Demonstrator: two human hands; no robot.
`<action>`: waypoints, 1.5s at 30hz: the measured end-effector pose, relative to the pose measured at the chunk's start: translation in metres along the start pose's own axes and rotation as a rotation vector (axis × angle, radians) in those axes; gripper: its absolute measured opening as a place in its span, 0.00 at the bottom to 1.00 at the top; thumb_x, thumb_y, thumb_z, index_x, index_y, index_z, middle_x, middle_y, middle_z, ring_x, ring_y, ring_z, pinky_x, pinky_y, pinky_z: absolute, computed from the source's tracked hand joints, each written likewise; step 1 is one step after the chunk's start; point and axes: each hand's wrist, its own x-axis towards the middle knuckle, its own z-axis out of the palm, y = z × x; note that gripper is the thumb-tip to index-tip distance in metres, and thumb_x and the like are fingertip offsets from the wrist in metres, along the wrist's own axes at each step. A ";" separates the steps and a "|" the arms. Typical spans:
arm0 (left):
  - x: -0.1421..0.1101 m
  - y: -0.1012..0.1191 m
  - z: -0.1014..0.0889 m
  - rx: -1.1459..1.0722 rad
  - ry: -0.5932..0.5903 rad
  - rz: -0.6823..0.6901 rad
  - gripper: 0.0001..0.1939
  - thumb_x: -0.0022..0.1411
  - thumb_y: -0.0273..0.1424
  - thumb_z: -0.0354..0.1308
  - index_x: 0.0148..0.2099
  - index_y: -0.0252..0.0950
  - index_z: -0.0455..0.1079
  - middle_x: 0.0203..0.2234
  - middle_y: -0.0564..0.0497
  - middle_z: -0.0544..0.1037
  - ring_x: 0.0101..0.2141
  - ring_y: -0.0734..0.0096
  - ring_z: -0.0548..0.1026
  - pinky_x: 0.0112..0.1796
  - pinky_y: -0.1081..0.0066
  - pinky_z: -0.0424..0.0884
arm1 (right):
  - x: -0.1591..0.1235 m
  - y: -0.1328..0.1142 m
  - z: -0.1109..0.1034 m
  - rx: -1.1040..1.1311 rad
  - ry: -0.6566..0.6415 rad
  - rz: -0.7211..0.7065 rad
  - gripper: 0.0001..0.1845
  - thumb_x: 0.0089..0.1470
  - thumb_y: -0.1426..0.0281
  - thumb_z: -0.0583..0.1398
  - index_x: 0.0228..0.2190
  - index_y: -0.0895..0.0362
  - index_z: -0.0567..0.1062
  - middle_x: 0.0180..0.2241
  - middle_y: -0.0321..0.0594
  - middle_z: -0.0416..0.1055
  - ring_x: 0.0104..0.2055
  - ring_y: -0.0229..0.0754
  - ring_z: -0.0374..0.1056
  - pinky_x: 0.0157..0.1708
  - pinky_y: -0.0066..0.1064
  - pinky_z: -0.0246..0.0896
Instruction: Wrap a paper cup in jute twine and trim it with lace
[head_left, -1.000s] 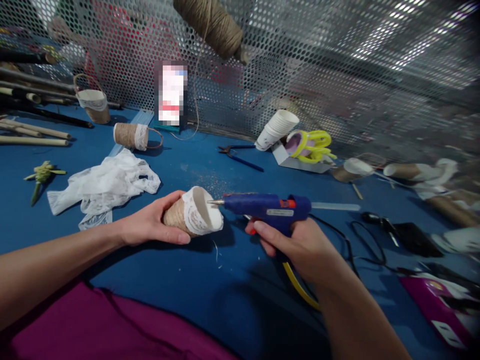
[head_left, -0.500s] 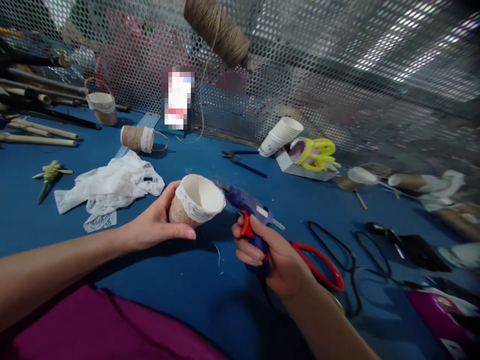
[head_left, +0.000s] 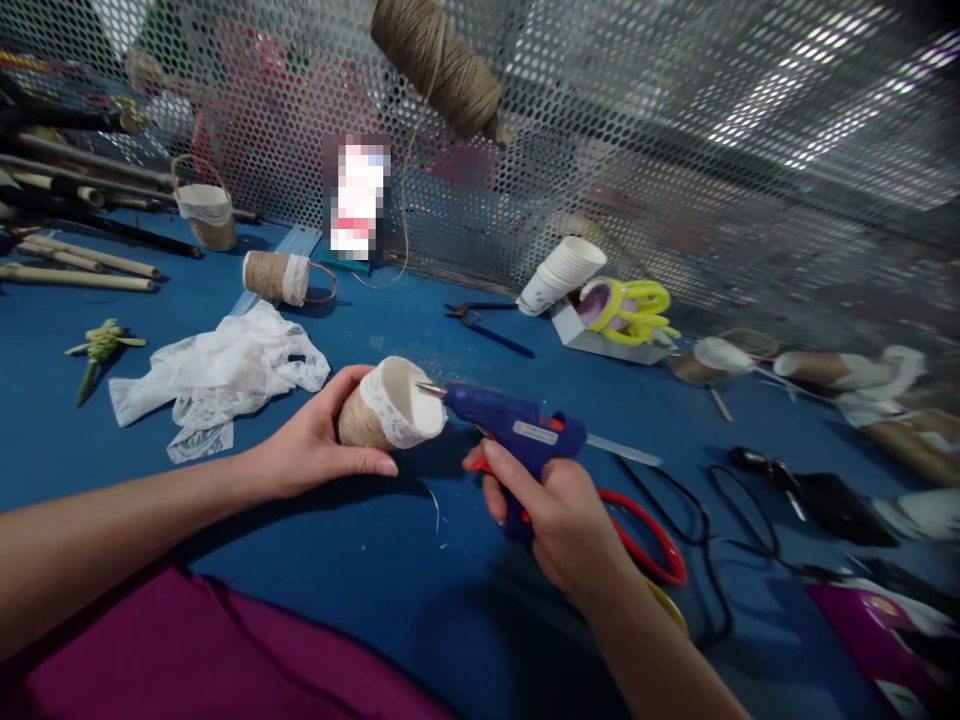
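My left hand is wrapped round a paper cup covered in twine, with white lace about its rim. The cup is tilted, its mouth facing right and up. In my right hand is a blue glue gun with a clear glue stick poking out of its back. One finger lies at the red trigger. The metal nozzle points left, over the cup's mouth near the inner rim; whether it touches the cup I cannot tell. Crumpled white lace lies left of the cup.
Behind stand a finished twine basket, one on its side, and a phone against a mesh screen. Pliers, stacked paper cups, red-handled scissors and a black cord lie to the right. A twine spool hangs above.
The glue gun has turned level and moved left, bringing its nozzle from beside the rim to over the cup's mouth. My left hand has tilted the cup slightly to the right.
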 end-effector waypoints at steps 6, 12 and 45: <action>0.000 -0.001 -0.002 0.114 -0.037 0.065 0.32 0.46 0.34 0.65 0.51 0.39 0.54 0.46 0.48 0.66 0.48 0.61 0.65 0.49 0.65 0.63 | 0.000 -0.003 -0.017 -0.377 0.026 -0.108 0.17 0.49 0.58 0.57 0.22 0.58 0.75 0.12 0.35 0.64 0.17 0.37 0.60 0.20 0.30 0.54; -0.001 0.002 -0.002 0.077 -0.073 0.034 0.33 0.46 0.34 0.66 0.51 0.39 0.55 0.46 0.48 0.67 0.46 0.60 0.67 0.46 0.65 0.65 | 0.002 -0.004 -0.023 -0.193 0.030 -0.168 0.16 0.49 0.58 0.57 0.21 0.56 0.75 0.11 0.33 0.62 0.17 0.36 0.58 0.21 0.29 0.53; -0.003 0.002 -0.001 -0.042 0.010 -0.005 0.28 0.47 0.37 0.64 0.47 0.36 0.57 0.37 0.51 0.68 0.37 0.68 0.69 0.36 0.72 0.67 | -0.004 0.001 -0.016 -0.366 0.234 -0.217 0.18 0.44 0.57 0.59 0.13 0.56 0.70 0.10 0.34 0.63 0.15 0.36 0.63 0.20 0.27 0.62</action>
